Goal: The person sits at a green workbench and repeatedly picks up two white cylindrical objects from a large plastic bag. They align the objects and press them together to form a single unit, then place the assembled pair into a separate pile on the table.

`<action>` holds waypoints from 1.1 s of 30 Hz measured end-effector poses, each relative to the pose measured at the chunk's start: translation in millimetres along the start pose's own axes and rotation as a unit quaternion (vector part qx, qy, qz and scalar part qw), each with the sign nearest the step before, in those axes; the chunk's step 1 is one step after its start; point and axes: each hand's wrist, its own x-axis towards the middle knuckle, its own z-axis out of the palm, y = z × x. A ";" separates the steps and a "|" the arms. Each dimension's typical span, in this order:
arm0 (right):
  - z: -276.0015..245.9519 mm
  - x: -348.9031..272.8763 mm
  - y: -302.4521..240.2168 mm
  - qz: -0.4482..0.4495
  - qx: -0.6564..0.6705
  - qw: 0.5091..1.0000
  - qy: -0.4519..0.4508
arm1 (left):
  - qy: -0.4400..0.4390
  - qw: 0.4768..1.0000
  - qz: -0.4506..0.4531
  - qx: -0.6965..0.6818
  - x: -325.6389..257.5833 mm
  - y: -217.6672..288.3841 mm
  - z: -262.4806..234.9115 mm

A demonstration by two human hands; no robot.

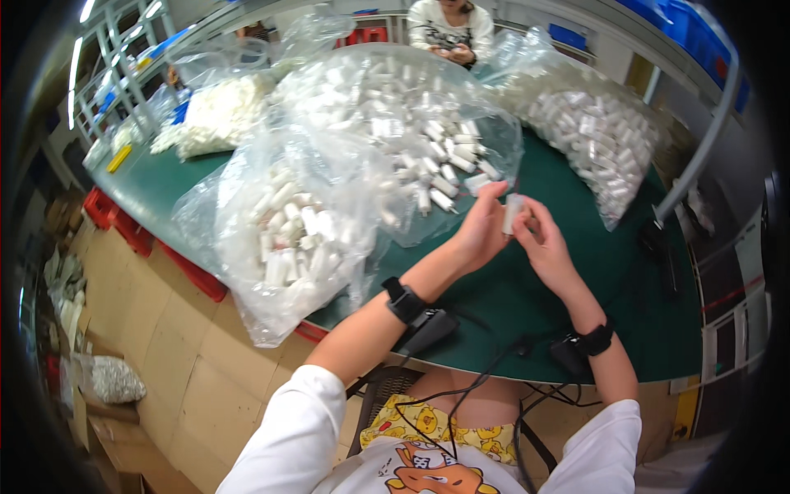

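Observation:
A small white plastic cylinder stands nearly upright between my hands above the green table. My right hand pinches it between thumb and fingers from the right. From the left, my left hand closes on its other side; part of its grip is hidden. Just beyond my left fingertips lie loose white cylinders, some with thin tips, spilling from a large clear plastic bag. Nearer on the left, an open clear bag holds more short white pieces.
Another full clear bag lies at the far right beside a grey metal post. White parts are heaped at the far left, near a yellow tool. A person sits opposite. Black cables hang near my lap.

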 end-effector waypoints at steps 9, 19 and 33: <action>53.5 45.2 -86.9 -0.157 -0.214 0.963 0.055 | 0.045 0.995 0.084 0.013 1.4 11.6 -17.0; 144.4 112.7 -141.7 -0.059 -0.052 0.977 -0.199 | 0.203 0.957 -0.037 0.205 6.8 -5.9 -49.6; -15.2 137.2 62.6 -0.050 -0.440 0.850 -0.285 | 0.418 0.892 -0.049 0.161 2.6 -5.7 -45.1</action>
